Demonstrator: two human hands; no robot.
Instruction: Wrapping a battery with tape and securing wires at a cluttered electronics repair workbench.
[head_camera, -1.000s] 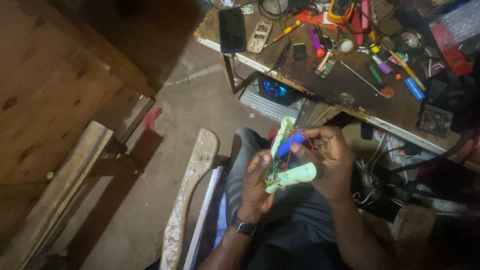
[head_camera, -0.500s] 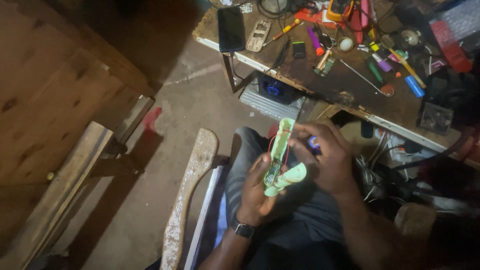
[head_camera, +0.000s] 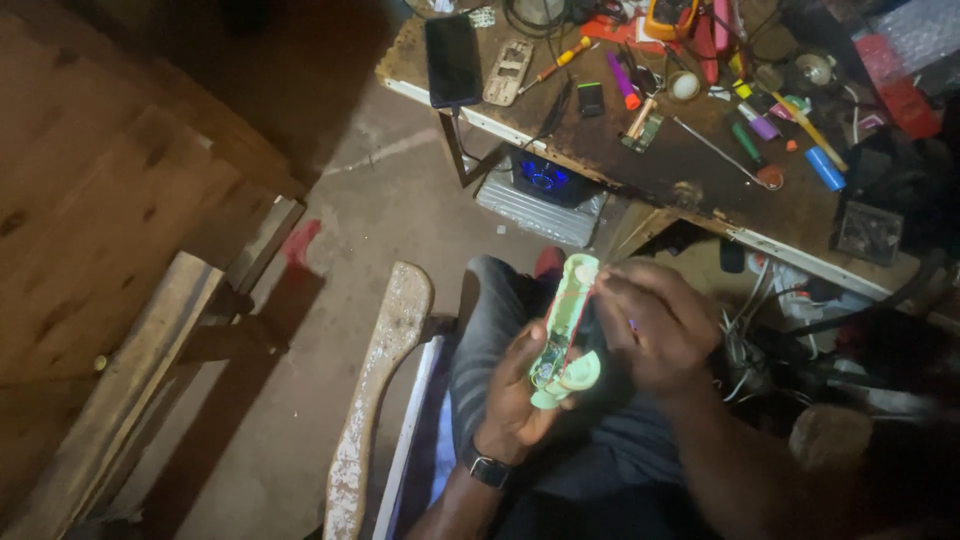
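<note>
While the left hand (head_camera: 515, 395) cups the lower end of a pale green plastic casing (head_camera: 562, 335) over the person's lap, the right hand (head_camera: 650, 325) closes its fingers on the casing's upper part from the other side, so both hands grip it. Its opened shell holds a small circuit board (head_camera: 551, 360) near the left thumb, though further contents are too small to tell. Beyond the hands a cluttered workbench (head_camera: 680, 170) carries a dark phone (head_camera: 452, 60), markers and screwdrivers.
</note>
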